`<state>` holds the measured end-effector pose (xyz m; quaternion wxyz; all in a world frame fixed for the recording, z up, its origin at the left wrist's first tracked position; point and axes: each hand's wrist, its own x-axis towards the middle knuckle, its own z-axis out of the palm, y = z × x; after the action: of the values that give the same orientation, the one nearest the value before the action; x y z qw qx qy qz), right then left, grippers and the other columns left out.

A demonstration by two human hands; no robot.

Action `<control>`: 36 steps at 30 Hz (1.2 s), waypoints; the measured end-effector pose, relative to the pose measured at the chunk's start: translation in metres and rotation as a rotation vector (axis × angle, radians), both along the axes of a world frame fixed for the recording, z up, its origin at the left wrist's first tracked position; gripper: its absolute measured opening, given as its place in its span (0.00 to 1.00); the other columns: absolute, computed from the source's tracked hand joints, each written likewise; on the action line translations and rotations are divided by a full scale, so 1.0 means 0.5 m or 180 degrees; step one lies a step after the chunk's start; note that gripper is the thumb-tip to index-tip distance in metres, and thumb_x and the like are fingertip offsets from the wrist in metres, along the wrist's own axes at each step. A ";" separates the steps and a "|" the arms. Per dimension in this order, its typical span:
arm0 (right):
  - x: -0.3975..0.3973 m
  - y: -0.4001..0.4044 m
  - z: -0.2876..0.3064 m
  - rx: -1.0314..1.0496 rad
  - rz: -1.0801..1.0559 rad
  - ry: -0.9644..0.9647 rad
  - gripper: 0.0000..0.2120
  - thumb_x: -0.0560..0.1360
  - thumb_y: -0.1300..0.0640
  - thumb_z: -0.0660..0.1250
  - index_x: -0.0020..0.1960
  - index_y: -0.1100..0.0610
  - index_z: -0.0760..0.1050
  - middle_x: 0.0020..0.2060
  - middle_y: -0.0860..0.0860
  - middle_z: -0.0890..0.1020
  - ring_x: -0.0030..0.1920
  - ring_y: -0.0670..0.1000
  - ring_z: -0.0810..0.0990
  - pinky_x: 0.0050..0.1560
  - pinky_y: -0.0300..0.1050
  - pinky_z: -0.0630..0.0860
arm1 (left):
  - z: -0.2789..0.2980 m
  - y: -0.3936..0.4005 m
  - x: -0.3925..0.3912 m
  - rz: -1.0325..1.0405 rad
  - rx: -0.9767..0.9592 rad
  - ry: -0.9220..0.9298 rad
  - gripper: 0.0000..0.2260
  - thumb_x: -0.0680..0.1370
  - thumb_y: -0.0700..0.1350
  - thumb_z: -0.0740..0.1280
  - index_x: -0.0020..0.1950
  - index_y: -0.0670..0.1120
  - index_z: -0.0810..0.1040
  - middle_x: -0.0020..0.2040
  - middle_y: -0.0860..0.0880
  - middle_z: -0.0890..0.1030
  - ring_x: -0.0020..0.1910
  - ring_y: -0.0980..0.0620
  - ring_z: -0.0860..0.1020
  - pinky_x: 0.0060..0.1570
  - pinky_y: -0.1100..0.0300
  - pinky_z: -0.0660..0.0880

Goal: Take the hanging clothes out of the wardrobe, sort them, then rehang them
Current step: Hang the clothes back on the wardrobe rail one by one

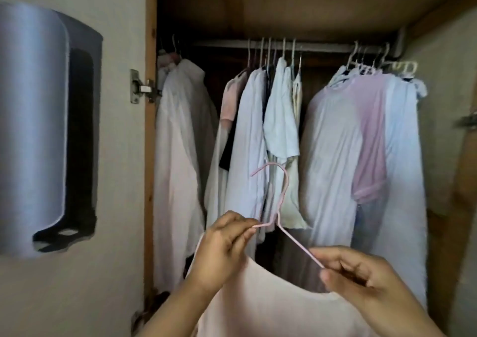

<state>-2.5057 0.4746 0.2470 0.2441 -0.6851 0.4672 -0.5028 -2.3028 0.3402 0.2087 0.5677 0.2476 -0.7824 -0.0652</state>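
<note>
Rehanging looks underway: left hand (pixel 222 243) and right hand (pixel 361 277) each pinch a shoulder of the pink hanger (pixel 280 207) carrying a pale pink top (pixel 271 305), near the wardrobe; next, lift its hook onto the rail (pixel 322 46).

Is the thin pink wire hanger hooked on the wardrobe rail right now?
No: the thin pink wire hanger is held in front of the wardrobe, the left hand and right hand pinching its arms, well below the metal wardrobe rail.

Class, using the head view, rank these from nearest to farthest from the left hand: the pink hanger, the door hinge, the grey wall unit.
1. pink hanger: pinched by the left hand.
2. door hinge: up-left, on the wardrobe frame.
3. grey wall unit: far left.
</note>
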 end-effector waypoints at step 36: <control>-0.312 -0.306 0.410 -0.2630 -0.4327 0.3746 0.24 0.61 0.51 0.69 0.56 0.58 0.80 0.36 0.54 0.77 0.37 0.59 0.78 0.29 0.43 0.73 | 0.532 -0.436 -0.564 -0.1222 -0.0407 0.1445 0.10 0.77 0.40 0.66 0.57 0.45 0.82 0.46 0.52 0.78 0.48 0.54 0.78 0.53 0.61 0.74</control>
<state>-2.6617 0.3219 0.4522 -0.6258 -0.4432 0.5958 -0.2388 -2.5846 0.1223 0.4746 0.7199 0.0380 -0.6705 -0.1756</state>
